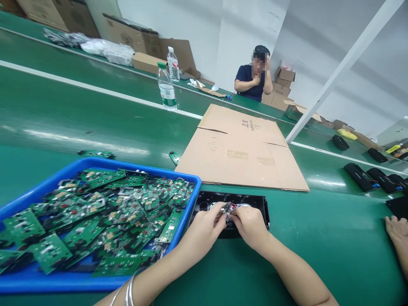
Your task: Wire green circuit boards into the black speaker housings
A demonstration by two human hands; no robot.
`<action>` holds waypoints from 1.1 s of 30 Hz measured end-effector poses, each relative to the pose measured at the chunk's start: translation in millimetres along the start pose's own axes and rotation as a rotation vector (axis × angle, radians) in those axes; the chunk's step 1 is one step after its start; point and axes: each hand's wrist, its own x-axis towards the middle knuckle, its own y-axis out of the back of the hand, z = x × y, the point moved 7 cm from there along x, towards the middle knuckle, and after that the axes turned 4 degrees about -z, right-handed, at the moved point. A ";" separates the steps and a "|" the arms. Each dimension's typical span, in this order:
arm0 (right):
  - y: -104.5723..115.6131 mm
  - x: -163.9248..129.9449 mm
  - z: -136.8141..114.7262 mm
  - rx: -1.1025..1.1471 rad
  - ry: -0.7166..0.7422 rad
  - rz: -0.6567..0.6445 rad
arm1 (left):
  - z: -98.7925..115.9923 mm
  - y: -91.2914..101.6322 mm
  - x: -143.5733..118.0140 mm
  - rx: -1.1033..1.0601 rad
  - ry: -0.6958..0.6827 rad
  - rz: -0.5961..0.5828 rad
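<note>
Both hands meet over a black plastic housing (255, 199) lying on the green tabletop. Between my fingertips is a small electronic part (228, 208) with red, dark and pale wires. My left hand (205, 222) is closed, thumb and fingers pinching the part from the left. From the right, my right hand (251, 225) pinches at its wires, fingers curled in. The fingers cover much of the part, so its exact shape is hidden. Just left of the housing stands a blue tray (198, 187) heaped with green circuit boards (127, 212).
A flat cardboard sheet (236, 148) lies behind the housing. Water bottles (167, 91) stand farther back, and a person (253, 78) sits across the bench. Several black housings (358, 176) sit at right, near another person's hand (398, 231). A slanted white post (338, 76) rises behind.
</note>
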 end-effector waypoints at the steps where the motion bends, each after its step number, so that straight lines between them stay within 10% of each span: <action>1: 0.4 -0.2 0.4 0.010 -0.006 0.021 | 0.0 -1.0 0.4 -0.044 0.005 -0.013; 6: -1.2 1.0 5.3 0.078 -0.095 0.059 | -0.9 -4.0 1.5 -0.121 0.010 -0.040; 12: 0.4 6.4 9.2 0.039 -0.270 -0.281 | -7.5 -4.9 4.7 -0.090 0.024 -0.018; 17: 37.9 8.3 15.3 0.074 -0.150 -0.271 | -9.6 2.1 6.3 -0.171 0.091 0.059; 23: 11.0 -7.6 32.3 -0.091 -0.121 -0.505 | -5.6 5.4 4.9 -0.209 0.137 0.086; 28: 20.7 -45.8 47.1 -0.098 -0.212 -0.373 | 7.1 22.5 0.7 -0.159 0.093 0.048; 33: 66.3 -147.0 133.9 -0.319 -0.479 -0.069 | 2.0 93.7 23.6 0.193 0.094 0.252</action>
